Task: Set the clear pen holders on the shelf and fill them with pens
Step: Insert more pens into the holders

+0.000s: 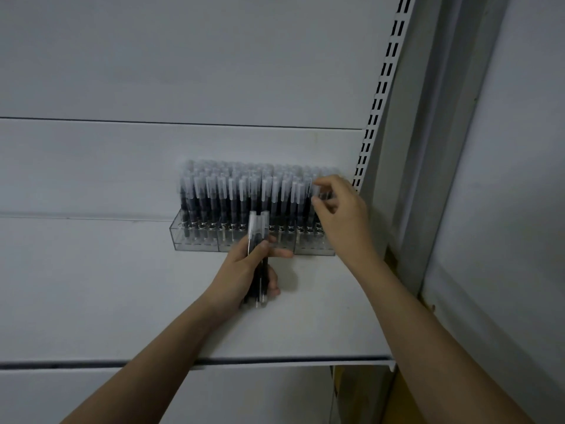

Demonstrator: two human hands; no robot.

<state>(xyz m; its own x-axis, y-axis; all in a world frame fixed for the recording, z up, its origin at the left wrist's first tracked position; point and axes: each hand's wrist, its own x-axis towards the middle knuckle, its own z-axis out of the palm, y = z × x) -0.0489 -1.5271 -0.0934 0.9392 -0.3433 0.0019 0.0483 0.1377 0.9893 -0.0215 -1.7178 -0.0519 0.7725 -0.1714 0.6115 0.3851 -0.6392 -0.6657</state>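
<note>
Clear pen holders (pixel 195 240) stand side by side in a row at the back of the white shelf (pixel 122 301). They are packed with several upright dark pens with frosted caps (pixel 232 194). My left hand (pixel 244 273) grips a small bundle of pens (pixel 258 240), held upright in front of the holders. My right hand (pixel 342 215) reaches over the right end of the row, its fingertips pinched on a pen cap (pixel 319 191) there. The right end of the holders is partly hidden behind that hand.
A white back panel rises behind the holders. A slotted upright (pixel 379 102) runs along the right side, with a grey wall (pixel 504 179) beyond it. The shelf's front edge (pixel 275 361) crosses the lower part of the view.
</note>
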